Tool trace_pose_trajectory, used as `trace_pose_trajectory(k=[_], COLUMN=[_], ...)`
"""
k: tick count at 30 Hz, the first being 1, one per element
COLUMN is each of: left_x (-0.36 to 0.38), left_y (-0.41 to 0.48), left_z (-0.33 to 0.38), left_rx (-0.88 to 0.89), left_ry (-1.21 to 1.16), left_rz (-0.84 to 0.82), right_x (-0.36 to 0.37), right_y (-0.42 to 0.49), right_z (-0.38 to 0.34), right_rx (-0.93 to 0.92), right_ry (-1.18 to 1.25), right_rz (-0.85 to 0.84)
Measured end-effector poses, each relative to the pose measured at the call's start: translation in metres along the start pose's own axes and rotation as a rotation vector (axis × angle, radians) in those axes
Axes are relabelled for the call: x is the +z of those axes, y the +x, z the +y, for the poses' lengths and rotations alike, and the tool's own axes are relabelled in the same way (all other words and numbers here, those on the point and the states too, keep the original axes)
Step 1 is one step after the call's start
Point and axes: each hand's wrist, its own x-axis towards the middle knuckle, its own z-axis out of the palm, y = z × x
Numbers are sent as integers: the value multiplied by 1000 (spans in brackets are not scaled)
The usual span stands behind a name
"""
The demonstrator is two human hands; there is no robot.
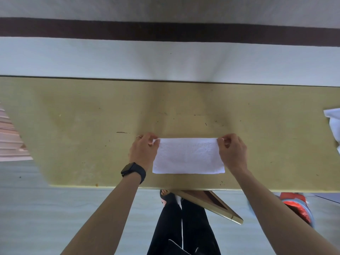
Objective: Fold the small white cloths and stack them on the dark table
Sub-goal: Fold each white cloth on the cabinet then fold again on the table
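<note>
A small white cloth (188,156) lies flat as a wide rectangle near the front edge of the olive-yellow table (92,126). My left hand (144,150) pinches its far left corner. My right hand (232,150) pinches its far right corner. Both hands sit at the cloth's far edge, with a black watch on my left wrist. More white cloth (334,124) lies bunched at the table's right edge, partly out of frame.
A pinkish striped object (11,137) sits past the table's left end. Under the front edge are my legs in black trousers (184,227), a slanted table brace (211,203) and a red-orange object (298,205) on the floor. A pale wall stands behind.
</note>
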Motion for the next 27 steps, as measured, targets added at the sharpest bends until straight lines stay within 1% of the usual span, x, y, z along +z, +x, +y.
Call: trace_pose_trajectory(k=[3, 5, 7, 8, 9, 10, 11, 12, 13, 14, 16, 17, 19, 21, 24, 25, 26, 27], left_x=[-1, -3, -4, -5, -6, -7, -9, -10, -12, -13, -15, -13, -5, 4, 15, 18, 21, 24], left_y=[-1, -1, -2, -3, -4, -6, -8, -10, -13, -16, -28, -36, -54, -70, -88, -92, -95, -97], left_z=[1, 3, 4, 4, 4, 3, 2, 1, -1, -3, -6, -7, -6, -2, 1, -1, -4, -9], left_rx=[20, 1, -2, 1, 1, -3, -15, -31, -49, -69, -94, -66, 43, 85, 106, 132, 196, 298], left_ry=[71, 105, 141, 160, 175, 186, 194, 201, 204, 204, 221, 271, 395, 447, 516, 559, 580, 568], left_rz=[-22, -42, -58, -60, -64, -71, -83, -101, -122, -137, -159, -168, -167, -176, -192, -162, -107, -39], right_x=[-3, -7, -9, -6, -2, 4, 11, 19, 24, 29, 34, 37, 43, 47, 42, 39, 37, 36], right_y=[3, -5, -27, -42, -59, -74, -84, -89, -87, -80, -60, -49, -32, -25, -38, -50, -64, -80], right_z=[-2, -9, -17, -20, -24, -28, -30, -30, -30, -30, -36, -39, -45, -46, -40, -34, -25, -13], right_rx=[17, 37, -46, -106, -130, -110, -62, -23, -12, -27, -98, -161, -341, -490, -578, -615, -658, -696], right_ry=[-1, 3, -12, -16, -24, -38, -56, -101, -182, -274, -377, -385, -433, -516, -477, -450, -431, -424], right_rz=[-15, 14, 102, 104, 46, -54, -158, -220, -234, -213, -151, -140, -155, -197, -190, -168, -152, -149])
